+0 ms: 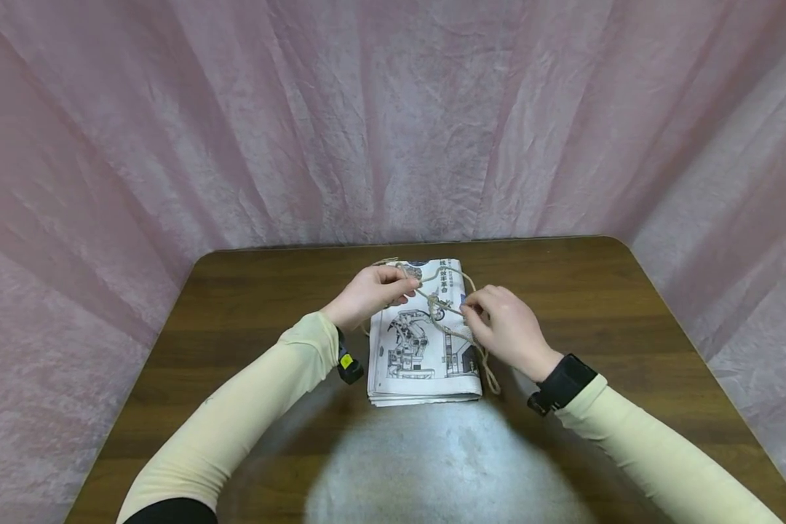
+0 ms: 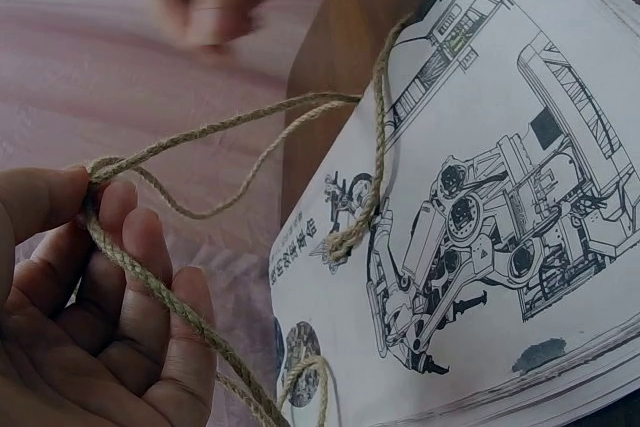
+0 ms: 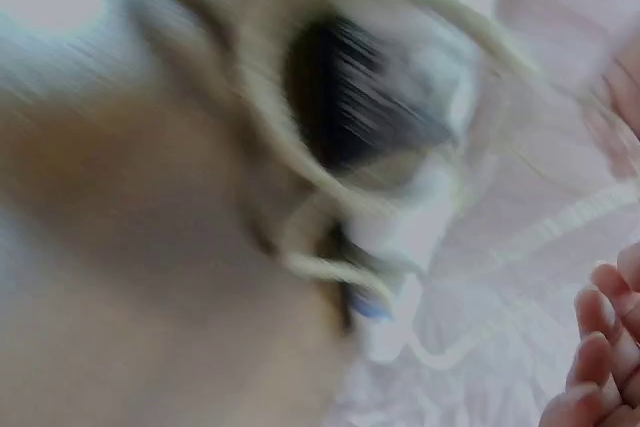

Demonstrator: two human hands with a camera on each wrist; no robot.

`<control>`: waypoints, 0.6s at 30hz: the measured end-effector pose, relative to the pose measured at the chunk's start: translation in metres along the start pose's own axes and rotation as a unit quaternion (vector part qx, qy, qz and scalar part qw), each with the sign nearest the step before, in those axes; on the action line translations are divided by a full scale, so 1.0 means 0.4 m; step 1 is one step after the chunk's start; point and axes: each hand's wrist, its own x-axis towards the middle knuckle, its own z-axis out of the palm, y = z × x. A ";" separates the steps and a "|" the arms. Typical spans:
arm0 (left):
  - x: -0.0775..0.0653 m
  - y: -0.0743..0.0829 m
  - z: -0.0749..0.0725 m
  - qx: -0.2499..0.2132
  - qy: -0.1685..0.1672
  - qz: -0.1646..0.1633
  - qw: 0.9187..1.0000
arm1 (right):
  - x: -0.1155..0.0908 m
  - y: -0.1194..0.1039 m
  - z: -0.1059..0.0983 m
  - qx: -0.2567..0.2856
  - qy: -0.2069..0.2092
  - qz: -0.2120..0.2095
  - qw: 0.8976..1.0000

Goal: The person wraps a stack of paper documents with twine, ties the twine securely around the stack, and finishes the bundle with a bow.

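Folded newspaper (image 1: 406, 356) lies in a stack on the table, its top page printed with a drawing of a machine. Thin jute twine (image 2: 240, 122) runs around and over it. My left hand (image 1: 380, 291) is above the far left part of the stack, pinching a crossing of the twine between thumb and index finger. Two strands stretch from that pinch toward the right edge of the paper. My right hand (image 1: 507, 327) is by the right edge with loosely bent fingers, close to the twine, and no strand shows between its fingertips (image 3: 593, 309).
The brown wooden table (image 1: 288, 291) extends around the stack. Pink curtains (image 1: 393, 131) hang behind and beside it. A frayed twine end lies on the top page, and a loose loop droops off the stack's right side. The right wrist view is heavily blurred.
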 end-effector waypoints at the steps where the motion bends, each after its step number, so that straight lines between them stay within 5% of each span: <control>1: -0.002 0.001 -0.001 0.001 0.000 0.002 1.000 | 0.019 0.002 -0.014 0.017 0.007 0.007 1.000; 4: -0.007 0.003 -0.004 0.011 -0.006 0.000 1.000 | 0.082 0.013 -0.043 0.057 -0.004 0.037 0.998; 8: -0.018 0.005 -0.007 0.028 -0.023 -0.010 0.999 | 0.158 0.037 -0.044 0.101 -0.086 0.091 0.987; 14: -0.023 0.001 -0.010 0.036 -0.050 -0.015 0.998 | 0.216 0.052 -0.020 0.182 -0.239 0.144 0.943; 18: -0.024 0.000 -0.011 0.040 -0.052 -0.015 0.998 | 0.226 0.053 -0.004 0.174 -0.328 0.153 0.916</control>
